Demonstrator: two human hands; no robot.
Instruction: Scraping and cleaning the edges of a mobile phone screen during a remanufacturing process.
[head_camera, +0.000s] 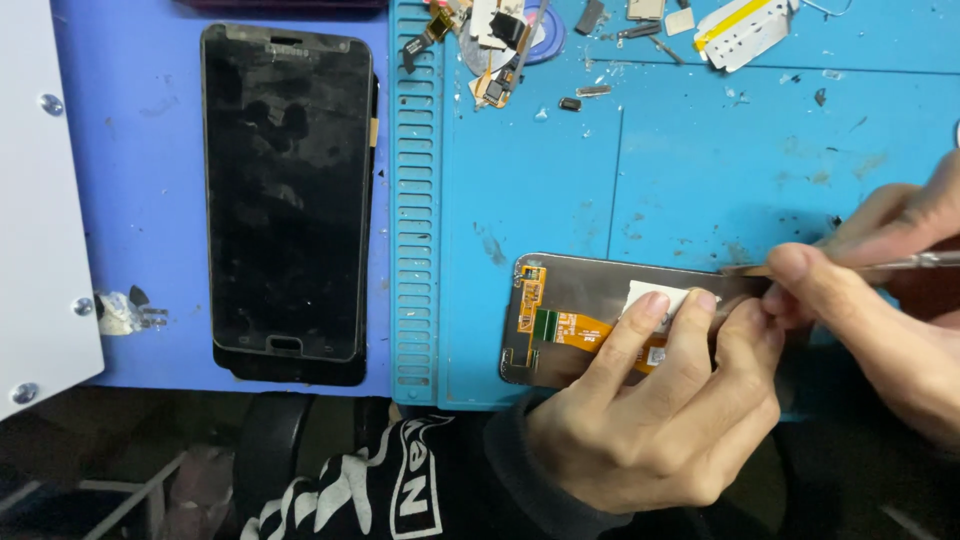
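Observation:
A phone display panel (580, 290) lies face down on the blue work mat (560, 180), its orange flex cable (575, 328) showing. My left hand (660, 410) presses on the panel, fingers resting on a small white pad (655, 296) over the flex cable. My right hand (890, 290) comes in from the right, pinching a thin metal tool (905, 264) whose tip lies along the panel's upper edge. The panel's right half is hidden under both hands.
A black smartphone (287, 195) lies face up on the blue surface at left. Small parts, flex cables and screws (500, 45) are scattered along the mat's far edge, with a white part (745, 28) at top right. A white plate (35, 200) stands at far left.

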